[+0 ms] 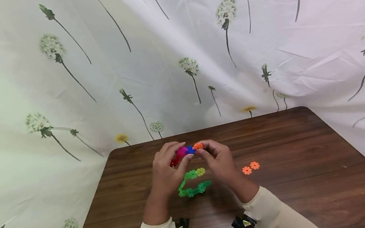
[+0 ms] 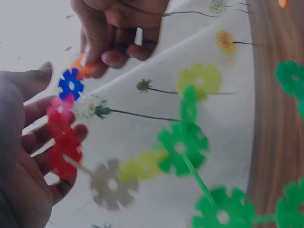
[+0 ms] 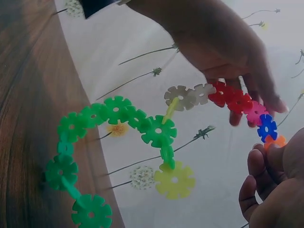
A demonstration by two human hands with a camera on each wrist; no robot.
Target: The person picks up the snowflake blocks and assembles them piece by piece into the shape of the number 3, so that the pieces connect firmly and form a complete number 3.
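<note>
A chain of interlocking plastic flower-shaped discs hangs between the hands, raised above the table. My left hand (image 1: pixel 166 167) holds it at the red discs (image 2: pixel 62 149) and the pink disc (image 3: pixel 255 113), fingers curved behind them and thumb apart. My right hand (image 1: pixel 220 158) pinches an orange disc (image 1: pixel 198 146) between thumb and fingers. That disc meets the blue disc (image 2: pixel 71 85) at the chain's end; whether they are locked together cannot be told. Below the red part, greyish discs (image 3: pixel 179 98), green discs (image 3: pixel 116 109) and a yellow disc (image 3: pixel 175 180) dangle in a branching line.
Two loose orange discs (image 1: pixel 250 168) lie on the dark wooden table (image 1: pixel 296 176), to the right of the hands. Behind the table hangs a pale cloth (image 1: pixel 164 74) printed with dandelions. Each wrist carries a black camera mount (image 1: pixel 243 222).
</note>
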